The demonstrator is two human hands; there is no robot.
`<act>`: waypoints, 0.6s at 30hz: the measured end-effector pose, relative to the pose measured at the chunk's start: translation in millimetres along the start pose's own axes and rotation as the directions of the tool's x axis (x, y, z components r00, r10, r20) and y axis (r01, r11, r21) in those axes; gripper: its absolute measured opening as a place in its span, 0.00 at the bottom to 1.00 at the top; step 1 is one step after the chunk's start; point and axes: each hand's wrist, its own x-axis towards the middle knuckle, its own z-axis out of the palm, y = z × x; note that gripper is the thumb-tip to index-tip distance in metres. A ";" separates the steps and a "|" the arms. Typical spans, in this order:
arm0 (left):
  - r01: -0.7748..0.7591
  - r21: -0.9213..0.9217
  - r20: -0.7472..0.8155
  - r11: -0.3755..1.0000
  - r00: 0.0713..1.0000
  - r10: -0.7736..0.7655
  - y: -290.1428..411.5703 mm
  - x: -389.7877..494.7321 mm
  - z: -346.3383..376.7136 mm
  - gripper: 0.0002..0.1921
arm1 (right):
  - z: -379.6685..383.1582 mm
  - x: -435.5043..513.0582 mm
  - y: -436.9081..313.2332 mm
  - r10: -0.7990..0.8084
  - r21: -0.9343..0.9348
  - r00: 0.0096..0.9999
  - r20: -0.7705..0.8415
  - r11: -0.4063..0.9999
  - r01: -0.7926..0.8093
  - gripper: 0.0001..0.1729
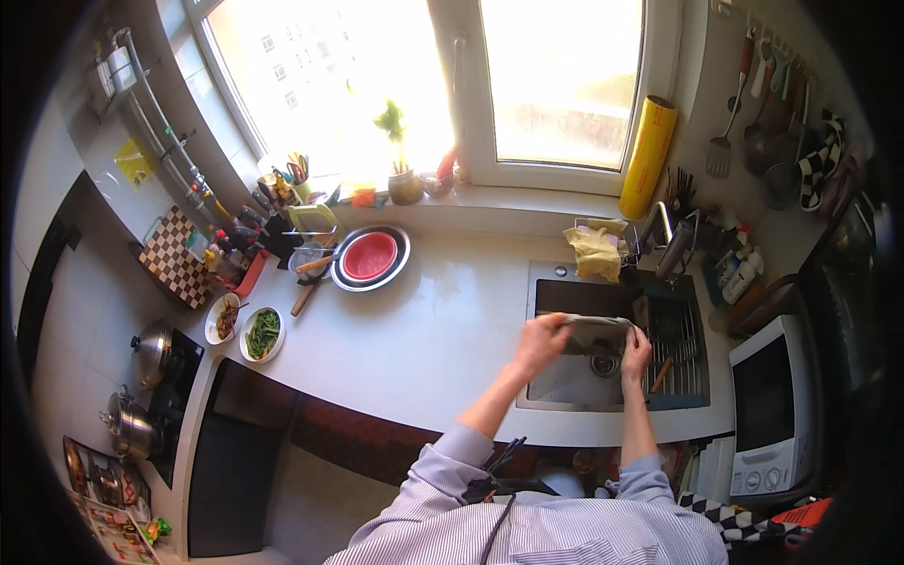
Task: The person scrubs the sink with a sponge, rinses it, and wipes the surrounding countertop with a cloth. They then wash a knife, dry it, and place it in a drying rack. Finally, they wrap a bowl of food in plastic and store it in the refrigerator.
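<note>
Over the stainless steel sink (565, 388), my left hand (545, 345) and my right hand (635, 353) hold a grey cloth (597, 321) stretched between them. Each hand grips one end of it. Its lower part is hard to tell from the dark basin behind. Below the cloth the round drain (604, 365) shows. A metal drying rack (678, 353) lies across the right side of the sink, with a wooden-handled utensil (662, 374) on it. Behind the sink, a yellow cloth (597, 251) hangs over a wire holder, left of the faucet (664, 219).
A red bowl (369, 256) sits in a metal basin (402, 272) on the counter. Two dishes of food, one with green vegetables (263, 334), stand near the stove at left. A microwave (766, 402) stands right of the sink. Knives (247, 219) stand at the back left.
</note>
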 end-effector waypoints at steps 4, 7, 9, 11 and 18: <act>-0.461 -0.207 0.202 0.863 0.843 0.499 44.2 -29.4 32.4 0.17 | 8.5 -43.9 15.8 0.382 0.708 0.866 0.323 0.510 -0.489 0.25; -0.348 -0.272 0.404 0.897 0.805 0.435 72.4 -36.8 34.5 0.21 | 8.3 -58.6 26.2 0.506 0.694 0.681 0.529 0.205 -0.691 0.26; -0.072 -0.513 0.416 0.855 0.851 0.322 57.8 -14.2 60.0 0.23 | 18.6 -68.5 28.7 0.522 0.668 0.653 0.549 0.196 -0.718 0.26; 0.545 -0.813 0.483 -0.204 0.828 0.286 28.4 -3.9 89.1 0.27 | 39.3 -76.3 24.5 0.522 0.647 0.654 0.547 0.231 -0.726 0.26; -0.202 -0.688 0.097 0.697 0.926 0.364 11.7 -15.7 109.4 0.21 | 40.1 -62.3 19.9 0.506 0.659 0.727 0.465 0.351 -0.666 0.28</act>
